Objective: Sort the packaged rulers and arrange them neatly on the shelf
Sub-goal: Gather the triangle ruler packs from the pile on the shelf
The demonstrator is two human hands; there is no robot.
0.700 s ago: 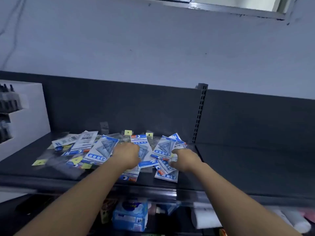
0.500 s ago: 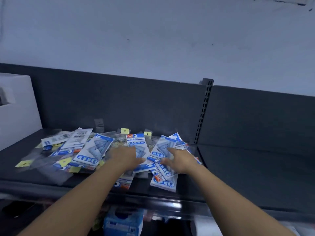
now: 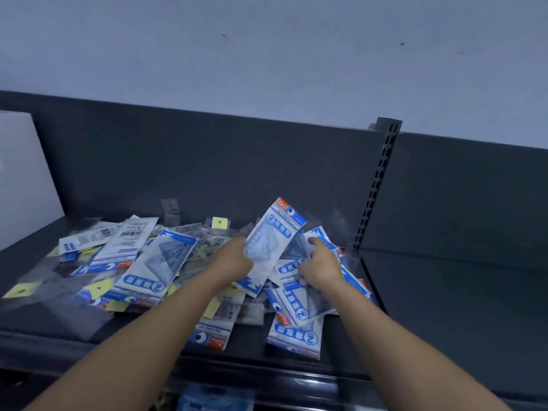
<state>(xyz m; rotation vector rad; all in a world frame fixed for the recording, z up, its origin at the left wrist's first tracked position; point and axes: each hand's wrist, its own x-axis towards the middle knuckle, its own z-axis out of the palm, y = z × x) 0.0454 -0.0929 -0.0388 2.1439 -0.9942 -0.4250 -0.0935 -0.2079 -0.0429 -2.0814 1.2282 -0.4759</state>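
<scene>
Packaged rulers (image 3: pixel 160 262) lie jumbled on the shelf (image 3: pixel 347 333); left hand (image 3: pixel 234 259) grips one packet (image 3: pixel 272 241) tilted above them, presumably for sorting; right hand (image 3: pixel 321 264) rests among them, fingers' closure not discernible.

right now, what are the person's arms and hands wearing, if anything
Nothing that shows. The left forearm and right forearm are bare: no sleeves, watch or bracelet. The left hand and right hand wear no gloves; no rings visible.
</scene>
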